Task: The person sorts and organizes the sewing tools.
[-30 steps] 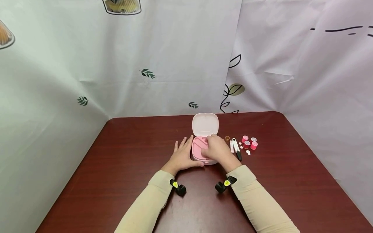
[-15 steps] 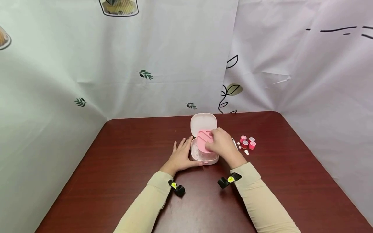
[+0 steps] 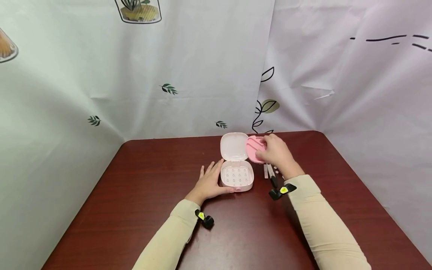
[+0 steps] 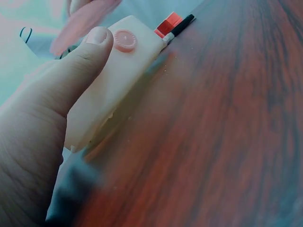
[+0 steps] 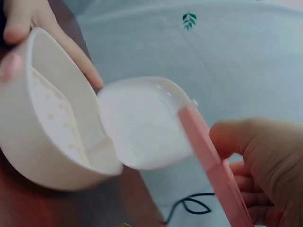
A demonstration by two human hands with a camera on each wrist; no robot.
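A white sewing-kit-like box (image 3: 247, 188) stands on the table with its hinged lid (image 3: 233, 146) raised behind it; small bumps dot its floor. My left hand (image 3: 207, 184) lies along the box's left side, fingers spread straight, thumb touching the front wall near the pink round button (image 4: 126, 41). Between thumb and fingers my right hand (image 3: 278, 152) pinches a pink divided tray (image 3: 252, 149), holding it up to the right of the lid. The right wrist view shows this tray (image 5: 208, 151) edge-on, the thumb on its near face.
Right of the box lie a narrow pale bar (image 3: 265, 171) and a white tool with a black end (image 3: 272, 176). Small white discs (image 3: 276, 172) lie beside them, partly hidden by the right arm. A patterned white curtain (image 3: 202, 67) hangs behind the table (image 3: 162, 168).
My right hand has lifted the pink tray out of the box and carried it to the right and back, baring the box's floor. The left hand has stayed at the box.
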